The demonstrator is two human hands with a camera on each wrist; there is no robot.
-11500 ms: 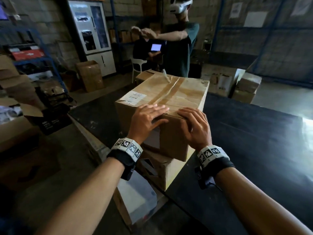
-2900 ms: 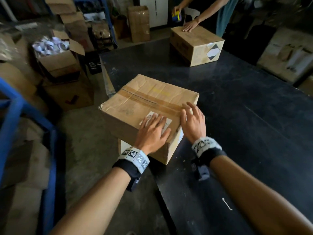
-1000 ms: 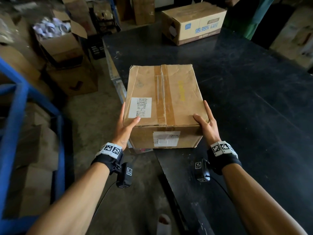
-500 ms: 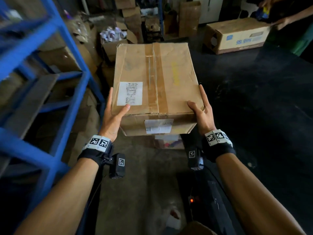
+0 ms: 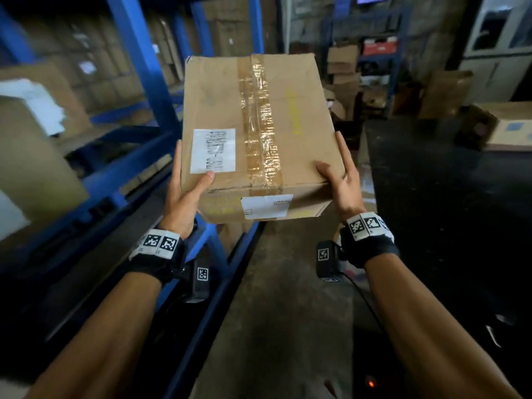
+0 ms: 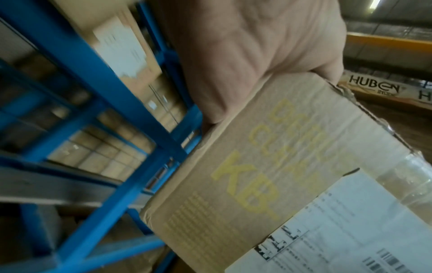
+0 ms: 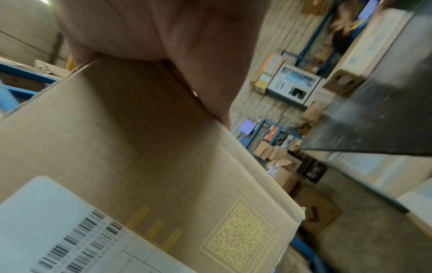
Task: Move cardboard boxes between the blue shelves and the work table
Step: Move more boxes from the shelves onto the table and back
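Note:
I carry a taped cardboard box (image 5: 253,125) with white labels in the air, between the blue shelves (image 5: 144,82) on my left and the black work table (image 5: 446,211) on my right. My left hand (image 5: 184,191) grips its near left corner, thumb on top. At the near right corner my right hand (image 5: 342,180) grips the same way. In the left wrist view the palm of my left hand (image 6: 245,55) lies against the box (image 6: 268,184), which has yellow print. In the right wrist view my right hand (image 7: 175,37) presses the box (image 7: 140,147) side.
The shelves (image 6: 105,92) hold several stacked cartons (image 5: 34,145). A second box (image 5: 506,125) lies on the table's far end. More cartons and a blue rack (image 5: 371,67) stand at the back. A concrete aisle (image 5: 282,312) runs between shelf and table (image 7: 374,120).
I have lifted the box off the table edge and swung it left and higher, toward the blue shelves. Both hands keep the same hold on its near corners.

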